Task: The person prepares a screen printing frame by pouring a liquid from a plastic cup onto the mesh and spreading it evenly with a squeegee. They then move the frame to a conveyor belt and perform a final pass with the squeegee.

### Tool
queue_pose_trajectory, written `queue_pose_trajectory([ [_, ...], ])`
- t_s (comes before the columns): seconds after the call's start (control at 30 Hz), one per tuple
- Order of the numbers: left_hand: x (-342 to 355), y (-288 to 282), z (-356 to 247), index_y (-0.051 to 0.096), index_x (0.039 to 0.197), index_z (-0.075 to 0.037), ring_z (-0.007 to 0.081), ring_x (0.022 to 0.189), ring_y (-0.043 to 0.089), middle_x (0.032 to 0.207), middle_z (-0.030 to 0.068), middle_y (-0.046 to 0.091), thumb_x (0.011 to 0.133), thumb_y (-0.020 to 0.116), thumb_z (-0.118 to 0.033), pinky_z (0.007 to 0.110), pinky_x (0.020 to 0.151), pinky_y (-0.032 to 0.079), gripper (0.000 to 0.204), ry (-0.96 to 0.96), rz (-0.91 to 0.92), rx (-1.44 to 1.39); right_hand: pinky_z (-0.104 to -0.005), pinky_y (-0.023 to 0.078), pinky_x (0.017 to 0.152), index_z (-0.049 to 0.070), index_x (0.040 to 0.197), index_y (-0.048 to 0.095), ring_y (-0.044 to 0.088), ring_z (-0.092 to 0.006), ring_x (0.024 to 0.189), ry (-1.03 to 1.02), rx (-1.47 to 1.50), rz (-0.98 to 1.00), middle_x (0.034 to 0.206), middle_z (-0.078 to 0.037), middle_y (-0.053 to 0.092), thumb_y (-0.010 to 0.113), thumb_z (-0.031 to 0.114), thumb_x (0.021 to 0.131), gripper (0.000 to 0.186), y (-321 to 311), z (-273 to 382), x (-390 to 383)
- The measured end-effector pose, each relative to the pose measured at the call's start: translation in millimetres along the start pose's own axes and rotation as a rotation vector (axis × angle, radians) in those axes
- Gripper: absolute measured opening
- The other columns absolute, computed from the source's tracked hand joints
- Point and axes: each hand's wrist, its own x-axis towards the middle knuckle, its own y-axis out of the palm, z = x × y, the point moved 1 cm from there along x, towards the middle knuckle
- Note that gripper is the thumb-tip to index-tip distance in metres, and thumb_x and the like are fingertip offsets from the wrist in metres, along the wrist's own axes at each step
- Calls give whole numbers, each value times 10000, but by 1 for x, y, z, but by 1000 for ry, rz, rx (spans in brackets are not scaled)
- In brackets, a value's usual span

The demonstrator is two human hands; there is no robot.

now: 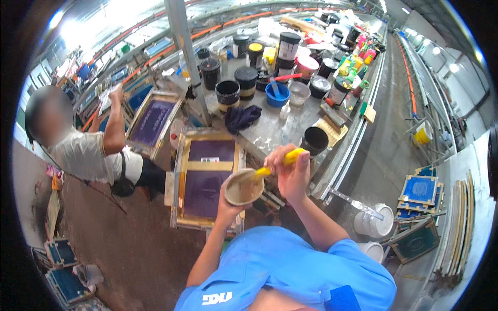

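Note:
My left hand (pixel 226 210) is wrapped round a small round tub (pixel 241 199), tilted so that its mouth shows, with a greyish-brown coating or paste inside. A yellow-handled tool (pixel 291 156) is gripped in my right hand (pixel 293 179). Its lower end reaches into the tub, so I cannot tell whether it is a spatula or a brush. Just beyond the right hand, a black open tub (pixel 315 139) stands on the bench corner. Below and to the left of the tub lies a wood-framed printing screen (pixel 202 193) with a purple mesh.
The long grey bench (pixel 267 136) carries many ink tubs, a blue bowl (pixel 277 95) and a dark cloth (pixel 243 118). At the left, a person (pixel 98 153) lifts a white cloth (pixel 109 97). White buckets (pixel 373 220) and stacked screens (pixel 420 189) stand at the right.

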Motion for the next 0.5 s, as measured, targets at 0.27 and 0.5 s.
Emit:
queue_pose_trajectory([
  [0.27,3,0,-7,408,1395,-71,216,1268,479,1372,76,485,583,901,-62,388,1074,399,951,-43,-2,10,-231,338,535,39,696,545,456,-83,607,188,-72,375,666,-12,526,474,649,938,660,30,-31,1],
  [0.5,0,-10,-5,404,1393,-77,220,1282,470,1375,68,483,574,892,-9,386,1100,385,956,-18,-30,-58,-281,334,469,33,641,481,482,-165,527,344,71,449,578,-89,504,456,714,896,728,22,-15,25],
])
